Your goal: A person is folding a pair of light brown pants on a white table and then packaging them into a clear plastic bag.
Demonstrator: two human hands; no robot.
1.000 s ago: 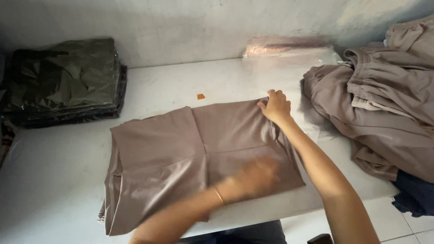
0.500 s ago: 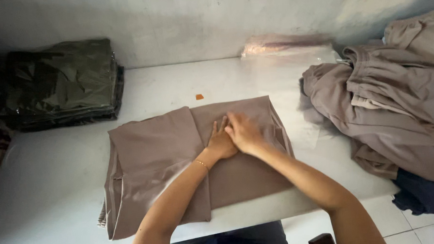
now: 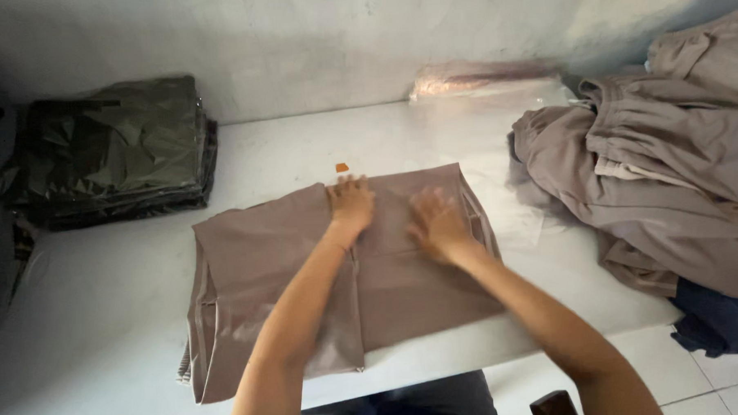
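Note:
A taupe garment (image 3: 265, 268) lies folded flat on the white table (image 3: 102, 282), its right part folded over the left. My left hand (image 3: 351, 204) presses flat on the cloth near its far edge, fingers spread. My right hand (image 3: 436, 221), blurred by motion, rests flat on the folded right part, palm down. Neither hand grips anything.
A stack of dark green packed garments (image 3: 109, 151) sits at the far left. A heap of loose taupe garments (image 3: 662, 164) fills the right side, with a dark blue cloth (image 3: 716, 322) below it. Clear plastic bags (image 3: 487, 81) lie by the wall. A small orange scrap (image 3: 342, 167) lies beyond the garment.
Both hands met at the middle of the garment half a second ago. They have since slid apart, the left toward the far edge and the right toward the right side.

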